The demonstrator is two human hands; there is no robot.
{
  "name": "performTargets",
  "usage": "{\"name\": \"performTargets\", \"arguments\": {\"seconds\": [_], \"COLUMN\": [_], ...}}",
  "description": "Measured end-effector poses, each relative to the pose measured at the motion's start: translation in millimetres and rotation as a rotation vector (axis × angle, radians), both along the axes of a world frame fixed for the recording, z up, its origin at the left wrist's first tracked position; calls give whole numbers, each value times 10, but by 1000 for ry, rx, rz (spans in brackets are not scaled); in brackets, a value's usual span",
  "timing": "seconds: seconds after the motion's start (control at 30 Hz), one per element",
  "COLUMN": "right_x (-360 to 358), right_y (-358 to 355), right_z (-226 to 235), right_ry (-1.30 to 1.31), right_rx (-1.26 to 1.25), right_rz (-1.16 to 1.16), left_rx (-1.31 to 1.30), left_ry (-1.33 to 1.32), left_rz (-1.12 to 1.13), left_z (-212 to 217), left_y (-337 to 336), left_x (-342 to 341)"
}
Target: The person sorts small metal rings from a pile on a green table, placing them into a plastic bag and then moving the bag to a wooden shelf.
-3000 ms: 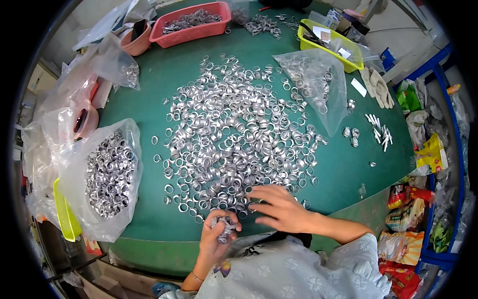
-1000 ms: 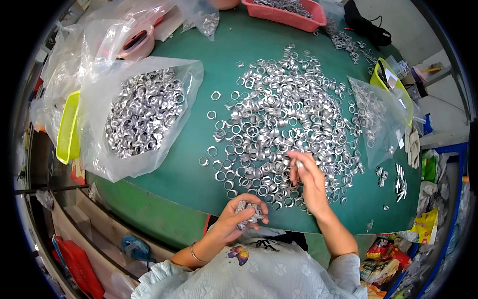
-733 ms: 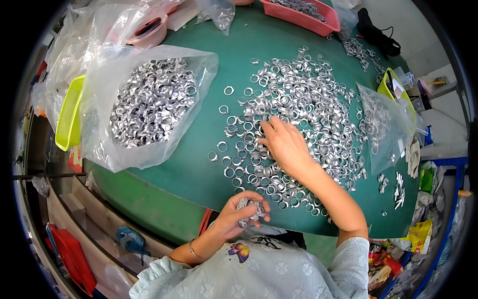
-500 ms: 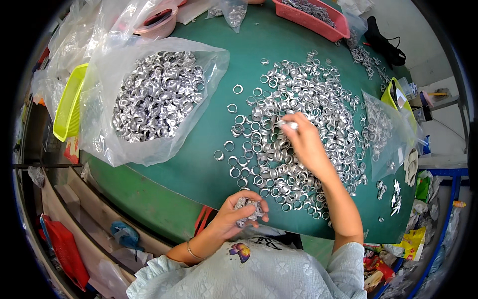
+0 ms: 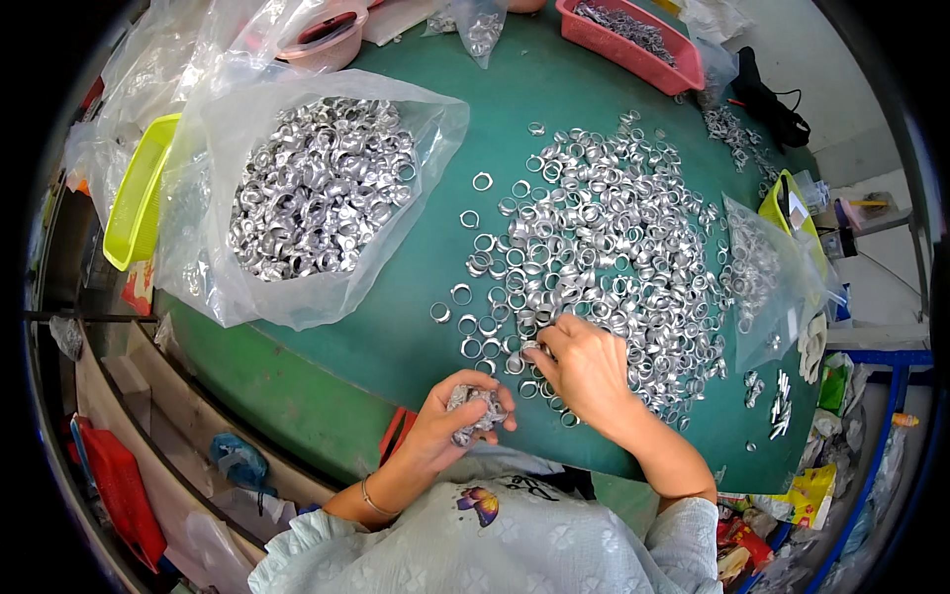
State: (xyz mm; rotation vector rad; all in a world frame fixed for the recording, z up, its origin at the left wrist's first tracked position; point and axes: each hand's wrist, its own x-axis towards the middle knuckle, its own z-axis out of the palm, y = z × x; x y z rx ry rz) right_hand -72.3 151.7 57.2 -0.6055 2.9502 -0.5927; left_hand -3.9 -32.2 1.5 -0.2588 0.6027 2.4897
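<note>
Many silver rings lie toward the near edge of the green table. There the left hand curls around a grey clump; the right hand reaches the rings, fingertips nearly together — any hold, I cannot tell.

shirt: cut by lower edge | grey clump: partly hidden, makeup unclear

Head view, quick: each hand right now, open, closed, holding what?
Left hand: closed around a silvery-grey clump.
Right hand: fingers curled at the pile of metal rings; whether it grips one cannot be told.
</note>
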Motion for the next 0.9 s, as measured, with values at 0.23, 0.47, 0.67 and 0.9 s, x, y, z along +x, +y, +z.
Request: {"name": "performTargets", "arguments": {"seconds": [0.23,0.47,0.67,0.9], "right_x": [-199,-303,-551,-1035], "right_y": [385,569,769,467], "right_z": [-11,-34,-153,-60], "right_ry": [-795,-1055,-806,19], "right_rx": [-1313,-2062,-1820,-450], "right_rz": [-223,-305,-366,-212], "left_rx": [61,83,110,180], "left_ry": [29,32,58,58], "left_rz": [-14,-30,-36,-42], "left_z": [-70,-45,-97,-152], "left_y": [-13,11,27,32], "left_x": [-10,-66,-110,-149]}}
